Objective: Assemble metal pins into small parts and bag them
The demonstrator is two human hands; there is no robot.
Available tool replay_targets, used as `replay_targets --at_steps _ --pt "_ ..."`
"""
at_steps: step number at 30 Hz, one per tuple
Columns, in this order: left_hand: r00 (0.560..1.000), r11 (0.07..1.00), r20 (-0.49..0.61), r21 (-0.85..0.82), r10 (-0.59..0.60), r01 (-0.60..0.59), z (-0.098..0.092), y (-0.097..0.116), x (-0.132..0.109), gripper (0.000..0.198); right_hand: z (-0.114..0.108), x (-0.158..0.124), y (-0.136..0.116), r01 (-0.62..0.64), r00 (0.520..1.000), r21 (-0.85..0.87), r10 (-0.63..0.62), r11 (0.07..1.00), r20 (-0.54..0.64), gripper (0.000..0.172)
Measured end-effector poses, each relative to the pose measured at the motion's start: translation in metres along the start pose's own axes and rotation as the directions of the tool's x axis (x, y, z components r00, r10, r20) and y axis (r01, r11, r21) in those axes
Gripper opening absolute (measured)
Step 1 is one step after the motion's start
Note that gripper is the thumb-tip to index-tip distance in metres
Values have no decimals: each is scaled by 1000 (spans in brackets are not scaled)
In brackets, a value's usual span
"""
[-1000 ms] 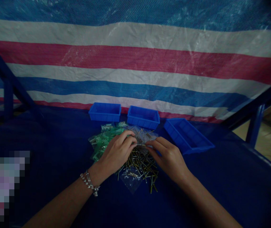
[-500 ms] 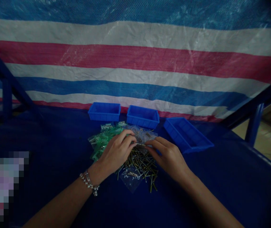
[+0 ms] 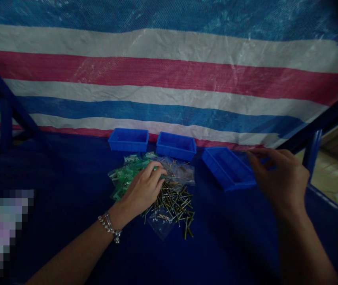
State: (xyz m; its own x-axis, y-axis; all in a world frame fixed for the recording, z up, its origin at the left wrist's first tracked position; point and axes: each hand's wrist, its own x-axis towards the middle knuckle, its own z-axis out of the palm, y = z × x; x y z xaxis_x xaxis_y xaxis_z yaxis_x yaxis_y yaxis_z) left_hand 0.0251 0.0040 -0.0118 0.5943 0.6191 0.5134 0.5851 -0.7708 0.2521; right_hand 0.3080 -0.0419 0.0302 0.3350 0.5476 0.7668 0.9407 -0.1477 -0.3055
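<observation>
My left hand [image 3: 145, 184], with a silver bracelet [image 3: 109, 227] at the wrist, is over the heap with its fingers curled; whatever they hold, if anything, is hidden. Green plastic packets [image 3: 127, 174] lie under and left of it. To its right is a pile of thin metal rods [image 3: 177, 202], with clear bags [image 3: 183, 173] behind and a small clear bag [image 3: 162, 225] in front. My right hand [image 3: 281, 178] is raised at the right, near the angled blue bin [image 3: 231, 170]. It is blurred, its thumb and fingertips close together, and I cannot make out anything between them.
Two more blue bins, a left one [image 3: 129, 140] and a middle one [image 3: 176, 146], stand at the back of the dark blue table [image 3: 216, 245]. A striped sheet [image 3: 169, 71] hangs behind. Blue frame bars [image 3: 5, 122] flank both sides.
My right hand has moved away from my left hand and the pile, to the right past the angled bin. The thin rod seen between both hands is no longer visible there. My left hand has barely moved.
</observation>
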Motion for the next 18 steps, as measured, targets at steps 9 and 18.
replay_targets --at_steps 9,18 --pt "1000 1000 28 -5 -10 11 1 -1 -1 16 5 -2 21 -193 965 -201 223 960 140 22" --pt "1000 1000 20 -11 3 -3 1 0 -1 16 6 -4 16 -177 966 -183 207 967 156 22"
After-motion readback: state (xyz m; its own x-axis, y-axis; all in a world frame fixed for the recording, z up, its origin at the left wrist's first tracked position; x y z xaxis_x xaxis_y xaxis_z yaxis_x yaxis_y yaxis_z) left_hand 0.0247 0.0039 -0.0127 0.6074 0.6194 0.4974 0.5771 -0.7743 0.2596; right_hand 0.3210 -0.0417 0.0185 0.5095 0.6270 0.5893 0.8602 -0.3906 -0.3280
